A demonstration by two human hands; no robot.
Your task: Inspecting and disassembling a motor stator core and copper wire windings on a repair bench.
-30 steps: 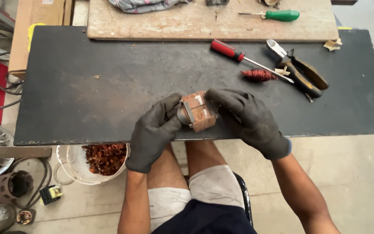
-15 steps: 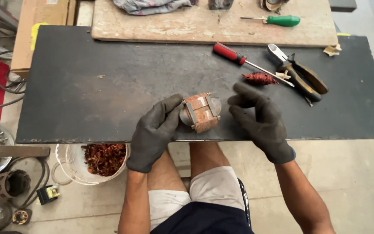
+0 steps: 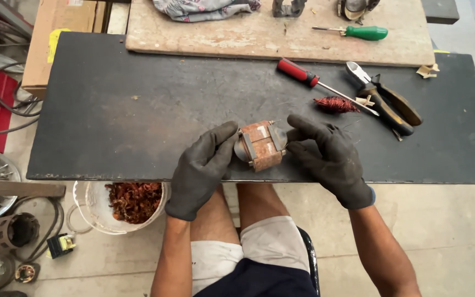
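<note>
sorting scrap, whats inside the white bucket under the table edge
The white bucket on the floor holds a heap of reddish-brown copper wire scraps. Its far rim is hidden under the black tabletop; what lies beneath the heap cannot be seen.

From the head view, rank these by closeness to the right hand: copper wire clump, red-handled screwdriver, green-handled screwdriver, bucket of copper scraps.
From the right hand:
1. Copper wire clump, just beyond it on the black board.
2. Red-handled screwdriver, farther back.
3. Green-handled screwdriver, on the wooden board, and the bucket of copper scraps, on the floor: too close to call.
</note>
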